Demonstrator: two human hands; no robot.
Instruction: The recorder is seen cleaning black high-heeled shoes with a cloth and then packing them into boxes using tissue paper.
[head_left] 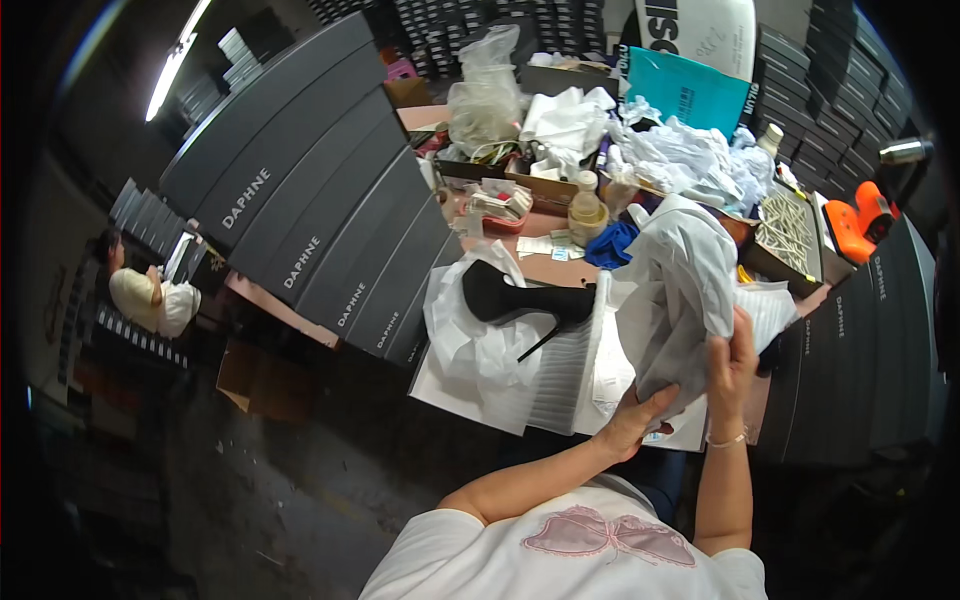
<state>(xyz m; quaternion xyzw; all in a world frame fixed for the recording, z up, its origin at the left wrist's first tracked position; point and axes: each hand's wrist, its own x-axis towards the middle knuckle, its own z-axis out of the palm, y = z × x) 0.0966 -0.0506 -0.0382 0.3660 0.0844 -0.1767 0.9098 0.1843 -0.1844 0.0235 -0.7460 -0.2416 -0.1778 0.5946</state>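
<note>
One grey-white paper bundle (685, 265), gripped low by left hand (634, 422) and right hand (733, 362).
Left thumb lies over the paper, fingers partly hidden beneath it, closed on the lower end; right fingers bend closed against its right side; contents of the bundle cannot be told; black high-heeled shoe (488, 293) rests to the left, on crumpled white tissue (490, 365) over a white box (450, 397); blue cloth (610, 246) lies beyond, beside a bottle (586, 212).

Before you, a high-heeled shoe (492, 295) lies partly on tissue paper (488, 365), left of the wrapping sheet (685, 270) in your left hand (638, 420) and right hand (733, 365). Stacked shoeboxes (290, 170) stand to your left; behind the shoe is a bottle (588, 213), with cords (783, 228) in an open box (785, 268) farther right.
</note>
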